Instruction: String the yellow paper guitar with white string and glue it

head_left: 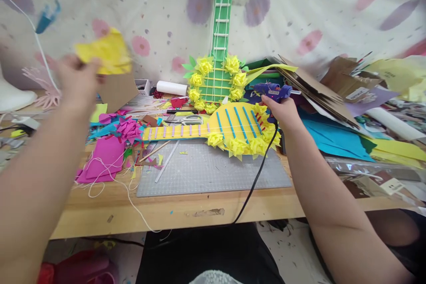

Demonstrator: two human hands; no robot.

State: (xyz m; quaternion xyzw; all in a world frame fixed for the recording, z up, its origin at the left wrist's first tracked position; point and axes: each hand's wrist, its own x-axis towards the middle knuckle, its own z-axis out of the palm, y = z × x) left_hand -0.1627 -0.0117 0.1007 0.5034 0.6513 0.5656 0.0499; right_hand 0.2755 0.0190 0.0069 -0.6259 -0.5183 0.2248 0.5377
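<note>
My left hand (78,75), smeared by motion, is raised at the left with its fingers closed on a crinkled yellow paper piece (111,55). My right hand (281,111) wraps around the handle of a blue-purple hot glue gun (271,92), whose black cord hangs down toward me. Just left of that hand lies a yellow paper guitar (229,125) with blue strips, pale frets and yellow paper flowers (238,147) along its lower edge. Behind it, a green paper guitar (222,31) stands upright, strung with white string and ringed by yellow flowers.
A grey cutting mat (206,177) lies under the yellow guitar. Scissors (189,119), magenta paper (104,159) and tangled white string are at the left. Cardboard sheets (319,93) and blue paper (333,135) pile up at the right. The table edge (133,217) runs before me.
</note>
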